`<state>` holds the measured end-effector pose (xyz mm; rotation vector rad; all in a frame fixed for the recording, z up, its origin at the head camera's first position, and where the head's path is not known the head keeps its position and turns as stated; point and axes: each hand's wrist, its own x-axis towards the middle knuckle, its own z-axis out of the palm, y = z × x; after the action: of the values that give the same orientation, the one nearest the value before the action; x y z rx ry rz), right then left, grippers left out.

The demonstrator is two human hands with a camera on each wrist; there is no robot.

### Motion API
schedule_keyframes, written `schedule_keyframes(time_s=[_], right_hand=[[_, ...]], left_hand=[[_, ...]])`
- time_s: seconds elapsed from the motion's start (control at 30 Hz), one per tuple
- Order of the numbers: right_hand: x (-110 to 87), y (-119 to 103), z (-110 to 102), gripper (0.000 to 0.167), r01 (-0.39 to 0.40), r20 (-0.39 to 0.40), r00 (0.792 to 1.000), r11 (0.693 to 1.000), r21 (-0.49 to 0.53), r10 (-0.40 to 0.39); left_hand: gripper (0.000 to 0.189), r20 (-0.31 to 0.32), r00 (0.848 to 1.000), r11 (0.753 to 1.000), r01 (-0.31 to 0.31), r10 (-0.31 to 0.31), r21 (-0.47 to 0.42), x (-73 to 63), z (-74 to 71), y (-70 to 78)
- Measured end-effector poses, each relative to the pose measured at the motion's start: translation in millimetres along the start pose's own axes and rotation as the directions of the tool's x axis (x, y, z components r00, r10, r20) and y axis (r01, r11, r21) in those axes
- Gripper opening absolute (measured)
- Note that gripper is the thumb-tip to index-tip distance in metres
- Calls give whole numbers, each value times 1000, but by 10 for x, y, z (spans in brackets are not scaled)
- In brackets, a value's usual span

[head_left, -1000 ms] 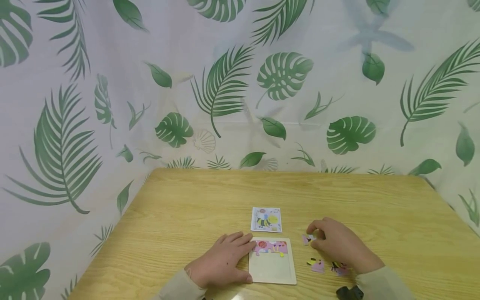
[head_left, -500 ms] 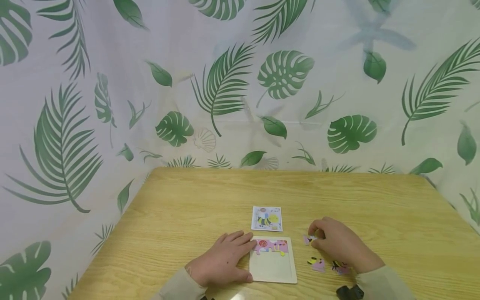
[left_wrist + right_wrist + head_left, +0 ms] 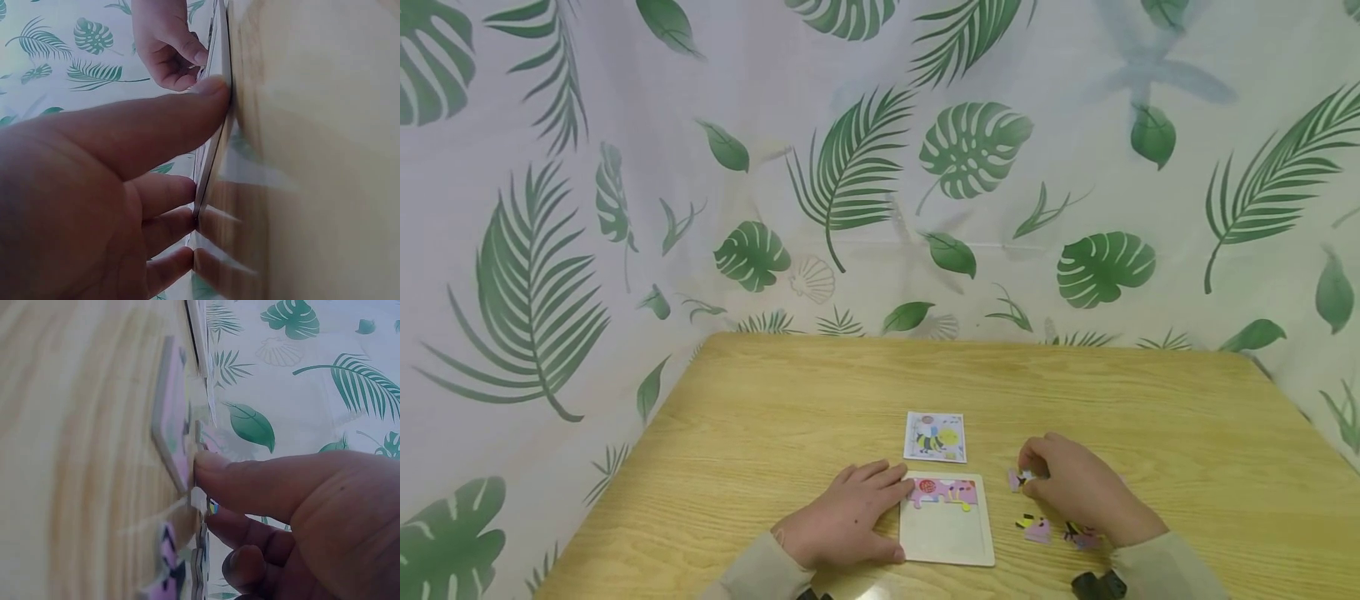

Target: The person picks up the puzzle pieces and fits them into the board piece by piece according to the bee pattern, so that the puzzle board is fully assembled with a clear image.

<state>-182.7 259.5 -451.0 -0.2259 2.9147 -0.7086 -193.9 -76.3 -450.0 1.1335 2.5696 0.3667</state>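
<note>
My left hand lies spread along the left side of a pale puzzle tray; its thumb touches the near left corner and its index fingertip the far left one. Joined pink jigsaw pieces with a red circle and yellow parts fill the tray's far end. To the right, my right hand pinches a small pink-and-black jigsaw piece between thumb and index finger, low at the table. The fingers hide part of that piece. In the right wrist view, the thumb presses at the piece's edge.
Nearer me than the pinched piece lie a yellow-and-pink piece and a dark-marked pink piece. A square picture card with a bee lies beyond the tray. Leaf-printed cloth hangs behind the wooden table.
The view shifts slightly. Both hands keep nearly the same place, the left at the tray and the right at the small piece.
</note>
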Motion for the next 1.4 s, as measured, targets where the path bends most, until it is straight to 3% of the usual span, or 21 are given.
schedule_keyframes(time_s=[0.4,0.77,1.27,1.4], right_hand=[[-13,-56,27,11,45,-53,998,997,67,-41],[30,-276,103,9,81,24,996,958,277,-91],[136,-632,294,10,74,78,991,941,329,-106],[181,-722,351,11,99,78,989,948,304,-128]], left_hand=[[82,-12,1000,1000,-11,11,12,14,10,-10],[81,-17,1000,1000,-21,22,19,10,15,-20],[82,-5,1000,1000,2,-2,6,6,16,-3],[82,-12,1000,1000,-3,3,13,10,13,-15]])
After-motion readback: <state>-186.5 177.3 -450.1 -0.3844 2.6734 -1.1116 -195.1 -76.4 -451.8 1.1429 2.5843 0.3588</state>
